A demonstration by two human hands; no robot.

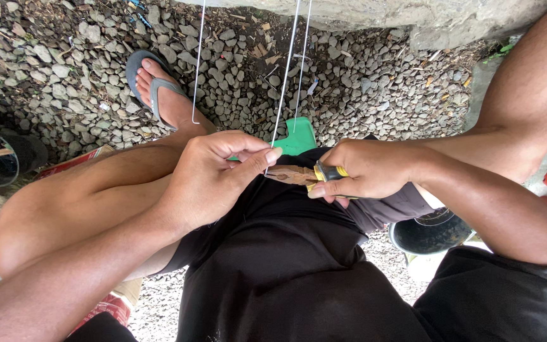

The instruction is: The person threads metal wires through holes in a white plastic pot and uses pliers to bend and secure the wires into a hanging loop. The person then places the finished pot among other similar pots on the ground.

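Head view | left hand point(213, 177) pinching thin wire point(284, 82) between thumb and forefinger | right hand point(365, 170) closing around rusty pliers point(295, 175), gripping wire end | risk: springy wire slipping out, whipping fingers.

Two bare hands, left point(207, 180) and right point(365, 168); three thin grey metal wires point(286, 79) at upper centre; one rusty pair of pliers point(295, 175); one grey rubber flip-flop point(153, 85); one black round bucket point(430, 233).

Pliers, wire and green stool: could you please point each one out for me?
pliers point(299, 175), head view, rusty jaw section.
wire point(284, 88), head view, mid-length of strand.
green stool point(299, 136), head view, visible top.
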